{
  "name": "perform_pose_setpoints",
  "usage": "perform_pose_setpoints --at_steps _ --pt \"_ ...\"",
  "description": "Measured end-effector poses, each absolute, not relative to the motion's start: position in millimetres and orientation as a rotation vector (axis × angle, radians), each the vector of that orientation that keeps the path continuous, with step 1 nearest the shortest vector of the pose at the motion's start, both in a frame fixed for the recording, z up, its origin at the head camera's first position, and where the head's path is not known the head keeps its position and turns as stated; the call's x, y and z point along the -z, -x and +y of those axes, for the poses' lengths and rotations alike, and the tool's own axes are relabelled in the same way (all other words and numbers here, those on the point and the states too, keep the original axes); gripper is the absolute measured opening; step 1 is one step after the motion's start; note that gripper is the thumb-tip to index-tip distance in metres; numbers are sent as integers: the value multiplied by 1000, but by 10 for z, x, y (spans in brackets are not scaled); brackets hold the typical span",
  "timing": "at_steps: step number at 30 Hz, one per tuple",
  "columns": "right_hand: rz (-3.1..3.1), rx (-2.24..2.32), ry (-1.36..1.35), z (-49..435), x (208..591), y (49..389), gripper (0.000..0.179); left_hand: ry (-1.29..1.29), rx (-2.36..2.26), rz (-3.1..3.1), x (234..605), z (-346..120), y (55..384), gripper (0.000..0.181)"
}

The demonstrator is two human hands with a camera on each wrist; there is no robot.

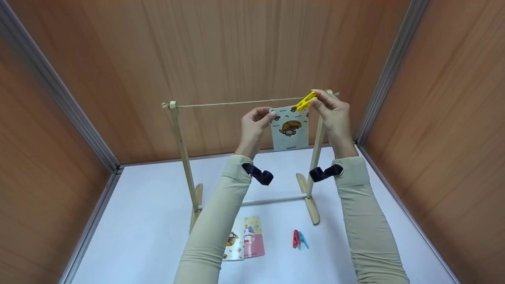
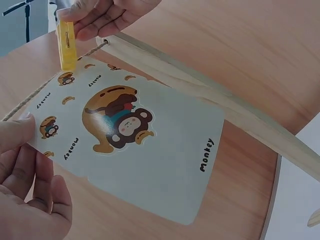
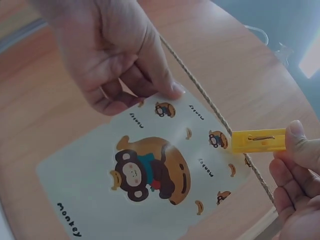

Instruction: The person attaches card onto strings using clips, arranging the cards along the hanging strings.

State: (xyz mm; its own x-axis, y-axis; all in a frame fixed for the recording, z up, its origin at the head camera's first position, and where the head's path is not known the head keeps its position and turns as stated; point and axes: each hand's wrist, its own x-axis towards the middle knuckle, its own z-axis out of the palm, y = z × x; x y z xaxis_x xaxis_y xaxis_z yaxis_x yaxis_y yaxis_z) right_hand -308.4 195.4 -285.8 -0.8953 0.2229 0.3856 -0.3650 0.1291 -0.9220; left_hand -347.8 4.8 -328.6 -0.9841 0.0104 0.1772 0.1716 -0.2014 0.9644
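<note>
A pale card with a monkey print (image 1: 290,128) hangs at the right part of the string (image 1: 236,103) of a wooden rack. My left hand (image 1: 254,128) pinches its upper left corner between thumb and fingers. With thumb and fingers my right hand (image 1: 333,116) pinches a yellow clothespin (image 1: 306,101) by its tail end. The clothespin's tip overlaps the card's top edge and the string, as the left wrist view and the right wrist view (image 3: 257,141) both show. In the left wrist view the card (image 2: 165,165) tilts, its lower edge free.
On the white table lie two cards, one with a monkey print (image 1: 235,246) and one pink and yellow (image 1: 253,238), partly behind the left sleeve. A red clothespin (image 1: 296,239) and a blue clothespin (image 1: 302,240) lie right of them. The rack's posts (image 1: 183,157) stand at either side, before wood-grain walls.
</note>
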Motion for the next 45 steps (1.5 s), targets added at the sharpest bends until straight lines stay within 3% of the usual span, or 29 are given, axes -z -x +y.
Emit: perform_pose_setpoints --at_steps 45 --pt "-1888 -1672 -175 1820 2657 3187 31 258 2282 -1933 3135 70 3547 25"
